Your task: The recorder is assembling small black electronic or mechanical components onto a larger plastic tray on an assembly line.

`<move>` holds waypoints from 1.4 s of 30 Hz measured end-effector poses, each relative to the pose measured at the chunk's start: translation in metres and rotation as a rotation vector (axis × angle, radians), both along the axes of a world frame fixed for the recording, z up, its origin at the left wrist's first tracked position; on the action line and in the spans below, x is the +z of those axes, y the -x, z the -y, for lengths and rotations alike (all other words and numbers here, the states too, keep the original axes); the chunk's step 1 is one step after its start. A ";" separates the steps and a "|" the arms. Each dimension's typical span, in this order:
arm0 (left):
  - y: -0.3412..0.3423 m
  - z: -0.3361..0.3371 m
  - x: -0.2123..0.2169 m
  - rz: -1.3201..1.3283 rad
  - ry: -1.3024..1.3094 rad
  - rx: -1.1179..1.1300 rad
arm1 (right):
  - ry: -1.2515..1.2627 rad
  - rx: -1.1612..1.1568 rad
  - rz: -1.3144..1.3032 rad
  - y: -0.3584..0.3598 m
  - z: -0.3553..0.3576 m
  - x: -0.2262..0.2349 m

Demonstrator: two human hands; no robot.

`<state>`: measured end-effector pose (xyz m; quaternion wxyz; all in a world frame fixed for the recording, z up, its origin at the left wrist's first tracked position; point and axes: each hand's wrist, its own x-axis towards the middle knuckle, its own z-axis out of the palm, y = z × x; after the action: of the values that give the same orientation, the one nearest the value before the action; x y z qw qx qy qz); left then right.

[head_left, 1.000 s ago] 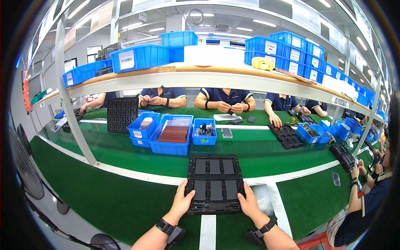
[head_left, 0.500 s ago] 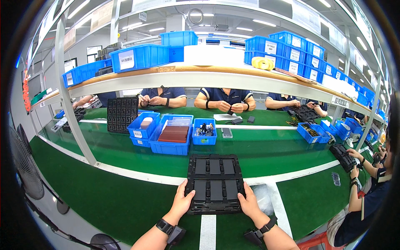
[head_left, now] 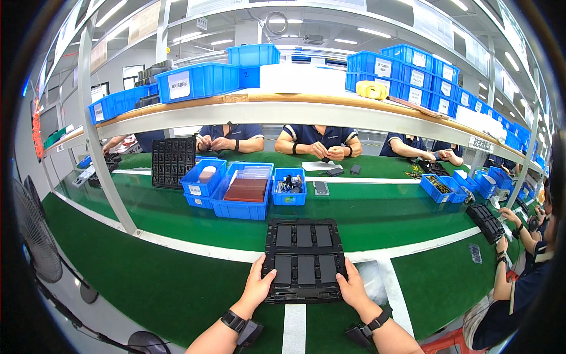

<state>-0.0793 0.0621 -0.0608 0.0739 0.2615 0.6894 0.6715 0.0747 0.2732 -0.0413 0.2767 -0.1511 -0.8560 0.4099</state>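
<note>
A black plastic tray lies in front of me on the green bench, with several flat dark rectangular pieces seated in its two rows of pockets. My left hand grips its left side, thumb over the rim. On the opposite side my right hand does the same, thumb on the edge. The fingers under the tray are partly hidden. Both wrists wear black bands with a small dark block. A clear plastic bag or film lies beside my right hand.
Beyond the tray stand blue bins holding brown sheets and small parts. An empty-pocketed black tray leans at the left. A shelf with blue bins spans overhead. Co-workers sit opposite and at right; a fan stands left.
My hands and the tray have stayed in place. At the right, a co-worker's hand has shifted off the black tray there; people across the bench have moved their hands slightly.
</note>
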 end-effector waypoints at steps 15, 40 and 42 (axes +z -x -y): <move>-0.001 0.001 0.003 -0.007 0.027 0.009 | -0.005 0.000 0.012 0.000 0.000 -0.001; -0.001 0.000 0.003 -0.010 0.029 0.012 | 0.001 0.003 0.011 0.000 -0.001 0.000; -0.001 0.000 0.004 -0.008 0.028 0.011 | -0.002 0.003 0.010 0.000 -0.001 0.000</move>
<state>-0.0779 0.0617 -0.0572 0.0711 0.2591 0.7005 0.6612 0.0747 0.2737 -0.0415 0.2719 -0.1518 -0.8581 0.4084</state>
